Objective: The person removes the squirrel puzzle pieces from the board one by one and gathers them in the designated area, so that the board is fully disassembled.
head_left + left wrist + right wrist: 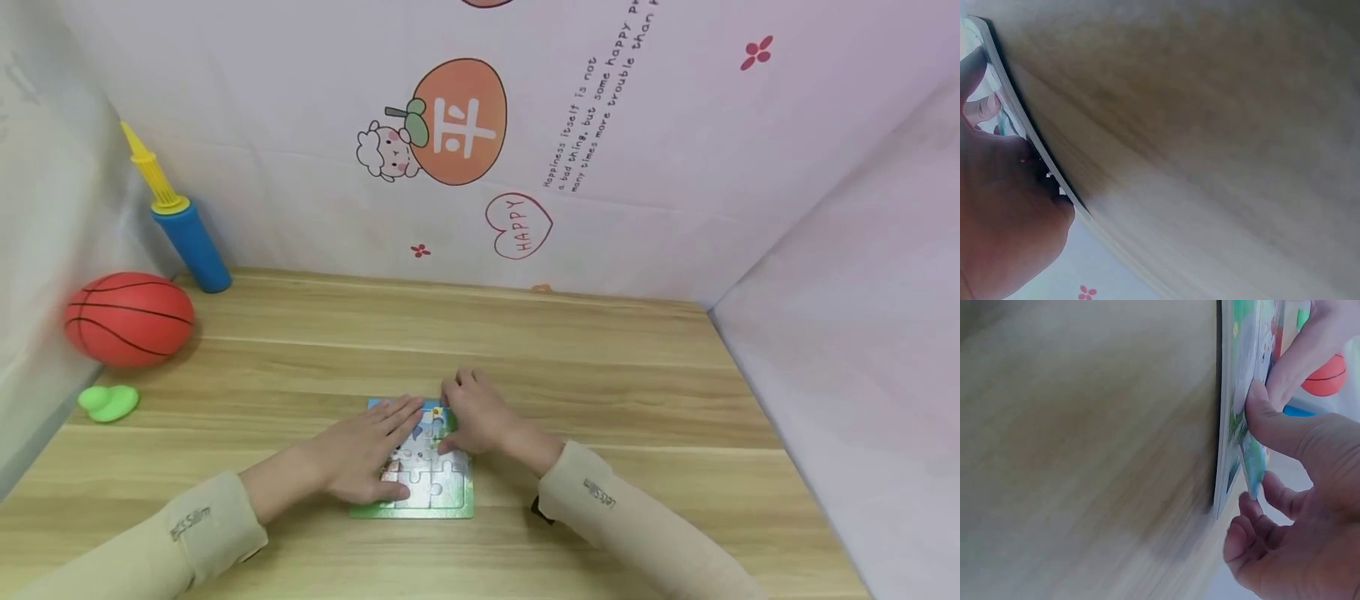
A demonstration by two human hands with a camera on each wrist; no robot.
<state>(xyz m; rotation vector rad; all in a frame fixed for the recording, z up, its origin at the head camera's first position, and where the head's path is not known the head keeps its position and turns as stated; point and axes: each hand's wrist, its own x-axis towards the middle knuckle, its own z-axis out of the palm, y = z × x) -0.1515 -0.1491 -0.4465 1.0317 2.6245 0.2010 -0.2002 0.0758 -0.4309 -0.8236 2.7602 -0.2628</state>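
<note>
A small jigsaw puzzle [446, 490] in a green and blue frame lies on the wooden table, its picture showing a pale cartoon animal. My left hand [367, 454] rests flat across its left side, fingers stretched toward the top edge and thumb spread over the lower pieces. At the upper right corner my right hand [480, 414] curls its fingers over the edge. In the right wrist view, a corner puzzle piece [1252, 465] is tilted up from the board, held between thumb and index finger. The left palm hides much of the picture.
At the far left stand a red toy basketball [129, 319] and a blue and yellow hand pump [191, 242] leaning on the wall cloth. A light green rounded object [109, 403] lies in front of the ball. Printed white cloth [630, 225] encloses the table's back and sides.
</note>
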